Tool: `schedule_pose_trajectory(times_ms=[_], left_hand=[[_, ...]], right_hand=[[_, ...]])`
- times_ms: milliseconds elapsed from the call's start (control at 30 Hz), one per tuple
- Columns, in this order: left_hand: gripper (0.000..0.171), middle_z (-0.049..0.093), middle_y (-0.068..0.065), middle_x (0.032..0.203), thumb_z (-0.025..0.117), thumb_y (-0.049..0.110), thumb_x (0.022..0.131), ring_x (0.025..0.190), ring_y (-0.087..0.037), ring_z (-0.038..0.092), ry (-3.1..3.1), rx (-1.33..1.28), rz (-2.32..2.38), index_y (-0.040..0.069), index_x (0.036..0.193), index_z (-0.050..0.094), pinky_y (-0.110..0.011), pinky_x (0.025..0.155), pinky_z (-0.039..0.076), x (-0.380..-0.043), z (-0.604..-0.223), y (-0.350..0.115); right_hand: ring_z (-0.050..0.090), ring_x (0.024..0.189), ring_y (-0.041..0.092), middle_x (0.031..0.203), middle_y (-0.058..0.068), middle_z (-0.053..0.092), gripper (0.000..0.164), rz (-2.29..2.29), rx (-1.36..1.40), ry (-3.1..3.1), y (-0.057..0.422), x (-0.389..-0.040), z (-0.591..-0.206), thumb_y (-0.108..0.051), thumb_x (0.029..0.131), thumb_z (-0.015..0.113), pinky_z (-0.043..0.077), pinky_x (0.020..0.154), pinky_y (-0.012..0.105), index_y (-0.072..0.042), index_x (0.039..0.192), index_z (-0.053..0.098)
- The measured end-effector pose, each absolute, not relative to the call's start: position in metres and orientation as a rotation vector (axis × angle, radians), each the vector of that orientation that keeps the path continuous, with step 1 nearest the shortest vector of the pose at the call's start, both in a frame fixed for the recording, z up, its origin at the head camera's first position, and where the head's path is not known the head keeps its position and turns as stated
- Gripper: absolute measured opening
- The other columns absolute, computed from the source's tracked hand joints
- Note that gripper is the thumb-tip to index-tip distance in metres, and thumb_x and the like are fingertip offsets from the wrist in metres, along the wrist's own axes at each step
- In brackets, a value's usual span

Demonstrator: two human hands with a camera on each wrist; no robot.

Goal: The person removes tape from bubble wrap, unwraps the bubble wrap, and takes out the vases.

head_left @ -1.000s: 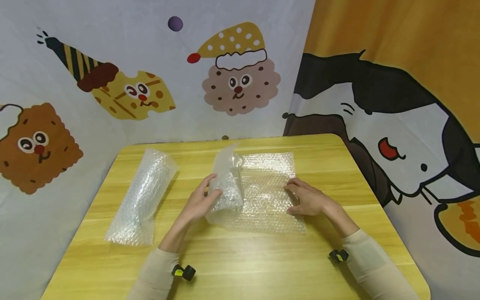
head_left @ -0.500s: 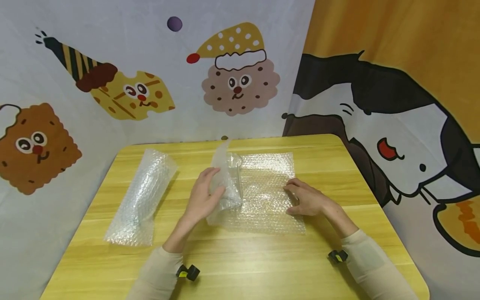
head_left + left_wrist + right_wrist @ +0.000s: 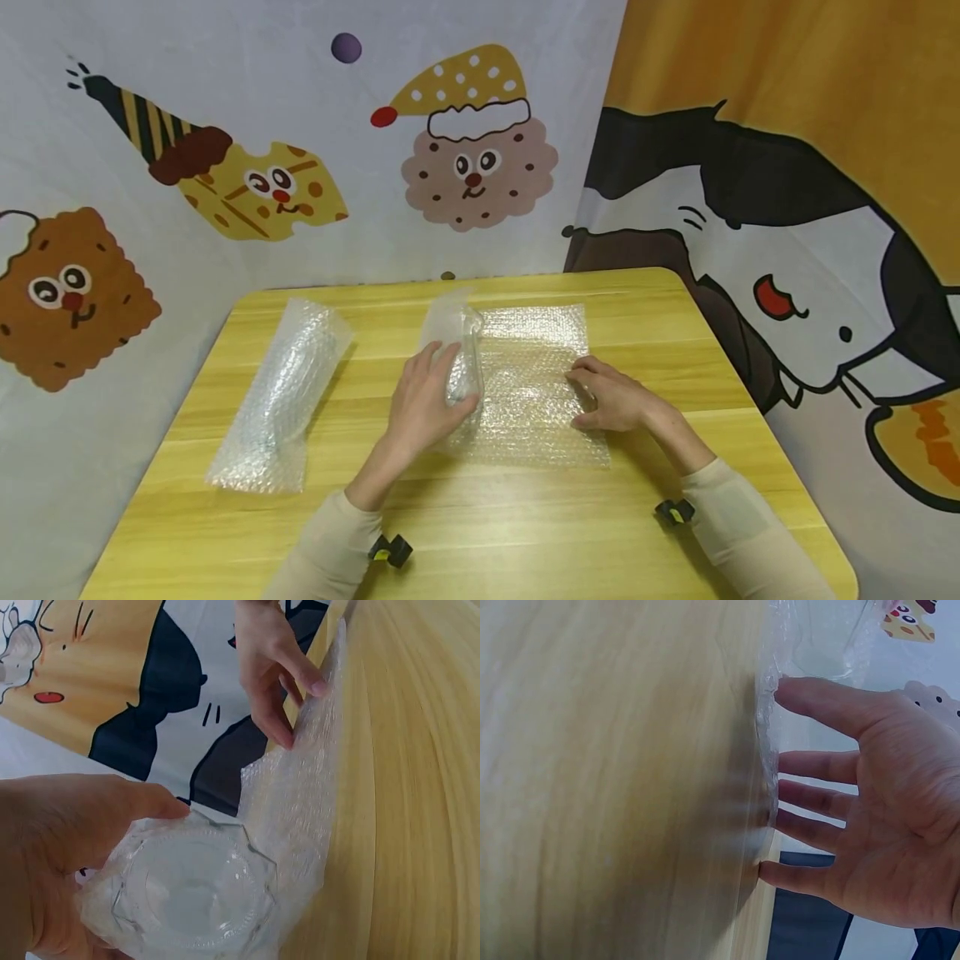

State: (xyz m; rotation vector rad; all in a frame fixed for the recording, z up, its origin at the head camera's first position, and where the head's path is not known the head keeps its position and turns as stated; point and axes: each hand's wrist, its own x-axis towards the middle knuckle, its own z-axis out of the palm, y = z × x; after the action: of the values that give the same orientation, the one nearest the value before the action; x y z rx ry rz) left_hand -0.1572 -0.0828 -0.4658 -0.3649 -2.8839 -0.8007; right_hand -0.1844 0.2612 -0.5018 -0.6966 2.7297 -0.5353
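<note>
Cartoon-printed cloth backdrop [image 3: 255,75]; yellow wood-grain table [image 3: 540,533].

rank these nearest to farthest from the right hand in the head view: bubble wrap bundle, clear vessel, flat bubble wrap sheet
1. Flat bubble wrap sheet: touched by the right hand at its right edge.
2. Clear vessel: toward the sheet's left end, held by the left hand.
3. Bubble wrap bundle: farthest, on the table's left side.

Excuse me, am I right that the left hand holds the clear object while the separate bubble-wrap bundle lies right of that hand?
Not quite: the left hand holds the clear object, but the separate bubble-wrap bundle lies left of that hand, as the head view shows.
</note>
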Motion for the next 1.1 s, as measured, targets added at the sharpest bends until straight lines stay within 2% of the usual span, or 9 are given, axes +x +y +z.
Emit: schedule_pose_trajectory(times_ms=[200,367,833,1100], left_hand=[[0.086,0.043,-0.019,0.161,0.084,0.047,0.082,0.141,-0.045,0.048,-2.895,-0.371,-0.817,0.02,0.155,0.047,-0.068,0.102,0.053,-0.159,-0.468,-0.091],[0.086,0.045,-0.017,0.161,0.086,0.048,0.08,0.141,-0.043,0.049,-2.897,-0.352,-0.878,0.02,0.153,0.049,-0.069,0.106,0.05,-0.16,-0.468,-0.097],[0.082,0.047,-0.014,0.159,0.084,0.052,0.081,0.139,-0.042,0.05,-2.877,-0.346,-0.924,0.021,0.15,0.053,-0.064,0.106,0.051,-0.162,-0.471,-0.095],[0.084,0.048,-0.012,0.157,0.085,0.057,0.079,0.133,-0.037,0.054,-2.857,-0.376,-0.94,0.021,0.149,0.055,-0.057,0.103,0.053,-0.166,-0.473,-0.077]], right_hand=[[0.05,0.141,0.037,0.158,0.017,0.043,0.088,-0.485,-0.671,2.769,0.258,-0.184,-0.505,-0.048,0.084,0.084,0.048,0.115,0.056,-0.003,0.151,0.049],[0.049,0.143,0.035,0.159,0.015,0.043,0.093,-0.445,-0.645,2.791,0.256,-0.183,-0.507,-0.056,0.082,0.083,0.05,0.113,0.056,-0.004,0.151,0.05],[0.05,0.143,0.041,0.163,0.016,0.038,0.092,-0.432,-0.589,2.778,0.266,-0.183,-0.503,-0.053,0.083,0.083,0.05,0.111,0.06,-0.005,0.152,0.048],[0.046,0.145,0.045,0.164,0.021,0.035,0.091,-0.495,-0.59,2.76,0.286,-0.187,-0.505,-0.045,0.084,0.085,0.044,0.117,0.06,0.0,0.153,0.045]])
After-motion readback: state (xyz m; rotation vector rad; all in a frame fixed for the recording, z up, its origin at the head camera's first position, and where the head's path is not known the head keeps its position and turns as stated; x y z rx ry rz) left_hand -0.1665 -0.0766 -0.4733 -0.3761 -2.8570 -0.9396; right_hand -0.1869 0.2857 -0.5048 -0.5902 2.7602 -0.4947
